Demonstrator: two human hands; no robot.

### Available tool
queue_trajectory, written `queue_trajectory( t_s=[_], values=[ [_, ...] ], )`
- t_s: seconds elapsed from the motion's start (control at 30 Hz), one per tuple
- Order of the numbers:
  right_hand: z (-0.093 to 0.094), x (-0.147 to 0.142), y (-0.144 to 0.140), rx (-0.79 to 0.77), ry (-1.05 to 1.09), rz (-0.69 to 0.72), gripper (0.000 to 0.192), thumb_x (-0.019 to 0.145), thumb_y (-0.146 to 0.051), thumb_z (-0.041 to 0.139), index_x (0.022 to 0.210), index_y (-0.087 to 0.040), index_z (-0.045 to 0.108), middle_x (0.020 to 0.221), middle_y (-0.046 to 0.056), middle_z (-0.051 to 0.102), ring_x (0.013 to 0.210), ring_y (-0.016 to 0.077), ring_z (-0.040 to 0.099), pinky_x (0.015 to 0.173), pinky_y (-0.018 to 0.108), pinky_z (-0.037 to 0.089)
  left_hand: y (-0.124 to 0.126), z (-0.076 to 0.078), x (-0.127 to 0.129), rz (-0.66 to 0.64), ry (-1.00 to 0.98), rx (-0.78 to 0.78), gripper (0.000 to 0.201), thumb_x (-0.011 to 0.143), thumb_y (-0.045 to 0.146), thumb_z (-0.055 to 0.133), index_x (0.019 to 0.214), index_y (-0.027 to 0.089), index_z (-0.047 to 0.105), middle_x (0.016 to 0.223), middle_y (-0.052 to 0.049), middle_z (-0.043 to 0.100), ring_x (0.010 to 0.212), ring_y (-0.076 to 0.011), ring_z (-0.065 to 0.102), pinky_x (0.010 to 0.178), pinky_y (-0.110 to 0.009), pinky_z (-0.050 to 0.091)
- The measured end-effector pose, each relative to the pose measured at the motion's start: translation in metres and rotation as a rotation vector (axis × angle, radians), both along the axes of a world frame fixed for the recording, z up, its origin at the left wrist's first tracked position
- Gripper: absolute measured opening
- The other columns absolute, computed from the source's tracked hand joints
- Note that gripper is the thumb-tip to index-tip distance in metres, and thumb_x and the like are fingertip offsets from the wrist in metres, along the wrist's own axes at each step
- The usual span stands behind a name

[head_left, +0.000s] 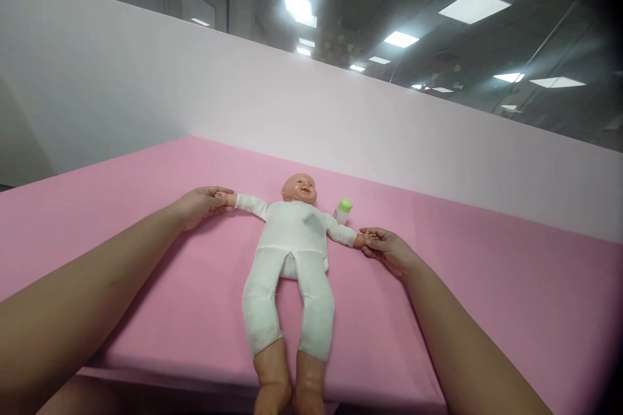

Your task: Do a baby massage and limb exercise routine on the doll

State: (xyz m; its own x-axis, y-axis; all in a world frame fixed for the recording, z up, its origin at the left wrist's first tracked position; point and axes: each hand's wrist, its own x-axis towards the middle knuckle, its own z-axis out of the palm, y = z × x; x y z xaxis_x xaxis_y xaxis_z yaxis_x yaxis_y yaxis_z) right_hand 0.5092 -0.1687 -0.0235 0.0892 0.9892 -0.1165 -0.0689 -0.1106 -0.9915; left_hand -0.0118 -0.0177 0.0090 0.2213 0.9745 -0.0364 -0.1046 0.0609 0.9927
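**Doll held by both wrists, legs off the edge**

Doll (292, 253) lies face up on the pink tabletop (487, 285), arms spread wide, head toward the far white wall (146, 91). Its bare feet hang past the near edge.

Risks, as I judge them:
- Legs already overhang, so any pull toward the near side could slide the whole body off; the cloth suit looks slick on that cover.
- Grip is only at the tiny doll hands, w/ soft stuffed arms between. A lift from there would let the torso sag and swing, and a stitched arm seam could strain.
- Bottle (343, 211) w/ green cap stands upright just behind the doll's arm on the right side; a sweep of that arm would likely knock it over.

Pose: left hand (202, 204) reaches far forward, forearm low, fingers closed around the doll's hand. Right hand (387, 249) is palm down and curled, pinching the other doll hand; how firm is hard to tell at this distance. Both forearms are nearly straight, spread apart.
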Motion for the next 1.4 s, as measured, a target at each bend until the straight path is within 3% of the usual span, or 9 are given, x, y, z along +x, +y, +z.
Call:
queue_trajectory(
  t_s=[0.17, 0.37, 0.6, 0.7, 0.87, 1.03, 1.27, 1.4],
  values=[
    [0.002, -0.006, 0.002, 0.032, -0.063, 0.018, 0.040, 0.070, -0.036, 0.097, 0.099, -0.015, 0.078, 0.084, 0.007, 0.071, 0.066, 0.0147, 0.060, 0.064, 0.029, 0.054, 0.000, 0.000, 0.001, 0.020, 0.036, 0.014, 0.047, 0.059, 0.029, 0.094, 0.101, 0.014, 0.079, 0.112, -0.017, 0.079, 0.106, -0.0306, 0.075, 0.092, -0.037, 0.062],
    [-0.001, -0.009, 0.004, 0.029, -0.109, -0.123, 0.046, 0.081, -0.054, 0.086, 0.104, -0.014, 0.078, 0.068, 0.003, 0.064, 0.055, 0.0122, 0.051, 0.050, 0.025, 0.043, 0.008, -0.006, 0.000, 0.043, 0.056, -0.001, 0.031, 0.074, 0.032, 0.083, 0.099, 0.015, 0.080, 0.107, -0.017, 0.080, 0.094, -0.0273, 0.077, 0.087, -0.035, 0.063],
    [0.000, -0.009, 0.008, 0.005, 0.031, -0.239, 0.020, 0.090, -0.026, 0.077, 0.106, -0.015, 0.076, 0.090, 0.011, 0.074, 0.061, 0.0143, 0.061, 0.057, 0.027, 0.059, 0.008, -0.004, -0.002, 0.074, 0.003, -0.030, 0.039, 0.078, 0.014, 0.073, 0.116, 0.011, 0.069, 0.103, -0.017, 0.078, 0.087, -0.0264, 0.079, 0.085, -0.036, 0.065],
    [0.000, -0.006, 0.009, 0.025, 0.104, -0.269, 0.021, 0.085, -0.015, 0.077, 0.106, -0.016, 0.075, 0.097, 0.011, 0.075, 0.066, 0.0141, 0.065, 0.065, 0.026, 0.063, 0.004, -0.001, -0.001, 0.102, -0.030, -0.036, 0.049, 0.078, 0.008, 0.068, 0.127, 0.012, 0.062, 0.095, -0.014, 0.077, 0.083, -0.0259, 0.079, 0.083, -0.036, 0.066],
    [0.000, 0.000, 0.005, 0.036, 0.113, -0.173, 0.034, 0.081, -0.013, 0.082, 0.114, -0.019, 0.074, 0.104, 0.010, 0.075, 0.075, 0.0163, 0.067, 0.064, 0.026, 0.062, 0.006, -0.004, -0.004, 0.082, -0.059, -0.038, 0.056, 0.075, 0.006, 0.071, 0.129, 0.013, 0.060, 0.099, -0.014, 0.077, 0.089, -0.0275, 0.079, 0.085, -0.037, 0.065],
    [0.001, 0.001, 0.002, 0.083, 0.123, -0.052, 0.046, 0.074, -0.024, 0.092, 0.116, -0.021, 0.074, 0.098, 0.006, 0.071, 0.073, 0.0149, 0.062, 0.056, 0.024, 0.050, 0.011, -0.009, -0.005, 0.102, -0.055, -0.025, 0.055, 0.068, 0.012, 0.084, 0.120, 0.016, 0.066, 0.106, -0.014, 0.078, 0.092, -0.0271, 0.079, 0.086, -0.036, 0.065],
    [0.006, -0.007, 0.001, 0.048, -0.046, -0.016, 0.033, 0.069, -0.032, 0.095, 0.087, -0.016, 0.073, 0.071, 0.001, 0.062, 0.060, 0.0114, 0.049, 0.053, 0.024, 0.034, 0.005, -0.005, 0.001, 0.078, 0.022, -0.005, 0.040, 0.062, 0.030, 0.092, 0.094, 0.014, 0.075, 0.098, -0.014, 0.079, 0.086, -0.0224, 0.076, 0.082, -0.030, 0.062],
    [0.003, -0.007, 0.003, 0.043, -0.091, -0.029, 0.033, 0.073, -0.039, 0.093, 0.082, -0.016, 0.070, 0.067, 0.000, 0.059, 0.056, 0.0104, 0.046, 0.053, 0.024, 0.033, 0.005, -0.005, 0.003, 0.104, 0.029, 0.001, 0.034, 0.065, 0.033, 0.090, 0.090, 0.015, 0.075, 0.095, -0.012, 0.079, 0.080, -0.0208, 0.075, 0.078, -0.030, 0.061]
  ],
)
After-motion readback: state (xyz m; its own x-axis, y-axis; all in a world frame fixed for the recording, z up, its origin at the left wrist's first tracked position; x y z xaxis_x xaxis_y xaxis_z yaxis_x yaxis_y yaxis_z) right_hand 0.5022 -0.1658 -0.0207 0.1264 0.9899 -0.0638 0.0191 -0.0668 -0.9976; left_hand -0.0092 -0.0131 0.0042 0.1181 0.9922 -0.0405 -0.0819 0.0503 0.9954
